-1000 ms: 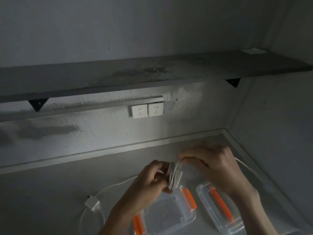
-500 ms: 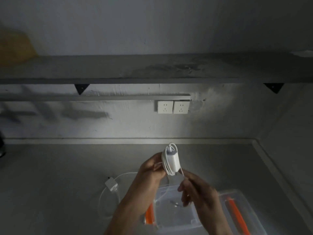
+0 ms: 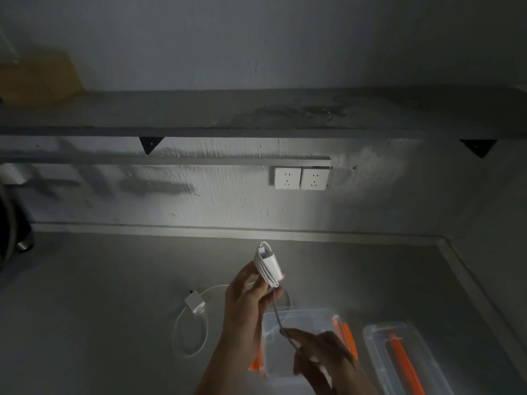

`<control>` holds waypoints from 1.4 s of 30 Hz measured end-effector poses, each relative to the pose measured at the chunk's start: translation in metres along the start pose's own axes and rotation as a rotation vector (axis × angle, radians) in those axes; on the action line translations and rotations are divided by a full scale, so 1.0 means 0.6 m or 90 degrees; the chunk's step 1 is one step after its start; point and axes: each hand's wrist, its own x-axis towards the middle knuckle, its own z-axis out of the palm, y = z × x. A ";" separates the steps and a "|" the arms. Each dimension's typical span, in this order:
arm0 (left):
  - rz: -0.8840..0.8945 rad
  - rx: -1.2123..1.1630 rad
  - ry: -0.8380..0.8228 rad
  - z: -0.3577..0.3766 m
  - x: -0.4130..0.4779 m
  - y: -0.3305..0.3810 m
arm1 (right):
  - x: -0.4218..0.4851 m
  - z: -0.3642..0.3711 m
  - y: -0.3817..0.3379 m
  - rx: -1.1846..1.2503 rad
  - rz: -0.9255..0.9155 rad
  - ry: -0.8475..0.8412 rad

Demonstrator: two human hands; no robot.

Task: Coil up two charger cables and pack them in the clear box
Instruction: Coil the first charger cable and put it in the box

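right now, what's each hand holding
Left hand: holds the white charger brick wrapped in its cable.
Right hand: pinches the loose tail of that cable.

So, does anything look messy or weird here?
A bit. The second white charger and cable lies in a loose loop on the grey counter, left of the clear plastic box. The wound white charger in the left hand has a tail hanging to the right hand.
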 end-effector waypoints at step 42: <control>-0.038 0.146 -0.190 0.004 -0.030 0.039 | 0.075 -0.031 -0.055 0.026 0.122 0.370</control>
